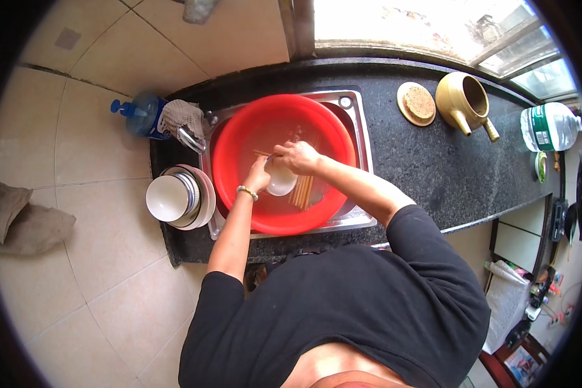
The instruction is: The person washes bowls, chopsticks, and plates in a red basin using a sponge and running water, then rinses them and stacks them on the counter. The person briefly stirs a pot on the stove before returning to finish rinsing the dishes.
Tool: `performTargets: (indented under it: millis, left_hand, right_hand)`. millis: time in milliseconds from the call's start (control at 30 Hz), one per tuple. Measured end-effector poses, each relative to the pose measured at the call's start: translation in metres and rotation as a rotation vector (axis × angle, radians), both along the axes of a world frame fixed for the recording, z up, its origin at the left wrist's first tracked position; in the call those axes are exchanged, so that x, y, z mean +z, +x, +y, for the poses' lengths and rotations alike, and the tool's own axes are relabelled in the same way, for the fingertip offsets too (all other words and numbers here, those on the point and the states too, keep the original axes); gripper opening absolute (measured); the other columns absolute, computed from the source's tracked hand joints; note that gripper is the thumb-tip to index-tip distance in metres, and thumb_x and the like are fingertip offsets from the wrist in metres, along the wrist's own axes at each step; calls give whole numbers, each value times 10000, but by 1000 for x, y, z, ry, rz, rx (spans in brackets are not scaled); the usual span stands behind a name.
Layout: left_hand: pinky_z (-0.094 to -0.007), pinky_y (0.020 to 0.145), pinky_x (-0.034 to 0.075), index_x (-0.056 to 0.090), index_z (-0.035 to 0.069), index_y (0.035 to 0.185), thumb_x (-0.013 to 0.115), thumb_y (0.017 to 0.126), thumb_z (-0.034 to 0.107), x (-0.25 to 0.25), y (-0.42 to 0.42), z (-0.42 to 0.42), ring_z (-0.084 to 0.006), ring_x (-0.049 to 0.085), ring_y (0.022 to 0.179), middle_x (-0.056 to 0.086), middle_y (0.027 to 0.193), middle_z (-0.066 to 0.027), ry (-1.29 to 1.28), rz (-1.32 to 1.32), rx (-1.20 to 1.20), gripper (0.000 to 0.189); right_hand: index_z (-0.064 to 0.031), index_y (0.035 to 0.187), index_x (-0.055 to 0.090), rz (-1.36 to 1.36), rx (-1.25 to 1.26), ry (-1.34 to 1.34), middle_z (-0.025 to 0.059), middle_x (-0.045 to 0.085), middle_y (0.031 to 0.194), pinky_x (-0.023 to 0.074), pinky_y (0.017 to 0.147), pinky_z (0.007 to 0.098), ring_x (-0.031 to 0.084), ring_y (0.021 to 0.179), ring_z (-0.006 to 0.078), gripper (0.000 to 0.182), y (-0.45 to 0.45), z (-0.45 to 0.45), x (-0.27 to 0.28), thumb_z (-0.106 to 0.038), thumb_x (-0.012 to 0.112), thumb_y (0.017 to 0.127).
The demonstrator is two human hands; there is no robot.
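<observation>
A white bowl (282, 182) is tilted in the red plastic basin (233, 199), over cloudy water. My left hand (258, 175), with a beaded bracelet on the wrist, grips the bowl's left side. At its far rim, my right hand (298, 157) has its fingers curled over the edge; the fingertips are partly hidden. Several wooden chopsticks (303, 192) lie in the water to the right of the bowl, partly under my right forearm. Another thin brown stick end (261, 153) shows just beyond my left fingers.
The basin sits in a stainless steel sink (366, 160). Stacked bowls (167, 198) stand left, below the faucet (191, 140), mesh cloth (182, 118) and blue pump bottle (143, 116). Rightward on the black countertop (407, 165) are a clay pot (458, 99), its lid (416, 104) and a water jug (548, 127).
</observation>
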State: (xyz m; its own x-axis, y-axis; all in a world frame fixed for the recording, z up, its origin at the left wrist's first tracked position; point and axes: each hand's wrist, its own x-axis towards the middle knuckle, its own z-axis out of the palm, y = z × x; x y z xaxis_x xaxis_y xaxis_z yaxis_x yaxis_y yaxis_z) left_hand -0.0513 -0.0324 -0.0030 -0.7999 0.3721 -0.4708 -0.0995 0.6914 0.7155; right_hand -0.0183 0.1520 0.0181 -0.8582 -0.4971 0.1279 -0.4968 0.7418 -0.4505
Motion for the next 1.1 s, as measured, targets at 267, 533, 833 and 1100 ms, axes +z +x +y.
performTargets:
  millis: [267, 533, 833, 1100]
  left_hand:
    - [-388, 722, 510, 513, -23, 1071, 517, 777, -6, -48, 6, -48, -272, 607, 876, 597, 984, -162, 528, -293, 880, 295]
    - [-193, 342, 324, 554, 60, 963, 442, 864, 201, -50, 1, -28, -126, 483, 467, 594, 798, -119, 1251, -1158, 990, 205]
    - [-336, 847, 420, 420, 113, 1208, 418, 886, 321, -20, 13, 26, -183, 481, 1032, 501, 1134, -47, 1026, -577, 421, 384]
    - [-153, 328, 340, 527, 103, 996, 423, 912, 281, 40, 11, 18, -85, 519, 460, 566, 680, 7, 816, -794, 326, 223]
  right_hand:
    - [-104, 1126, 491, -89, -574, -90, 127, 567, 958, 482, 769, 411, 589, 857, 304, 377, -13, -7, -46, -117, 535, 751]
    - [-77, 1045, 610, -383, -592, -883, 148, 591, 1037, 436, 855, 364, 552, 1016, 288, 305, 17, -18, 11, -145, 567, 751]
    - [-225, 1055, 597, 552, -162, -264, 102, 424, 1284, 279, 1008, 510, 348, 1228, 345, 357, 22, -16, 52, -203, 616, 699]
    - [10, 1080, 576, -643, -352, -1274, 85, 622, 957, 455, 802, 288, 580, 890, 160, 323, -29, 5, 71, -201, 467, 862]
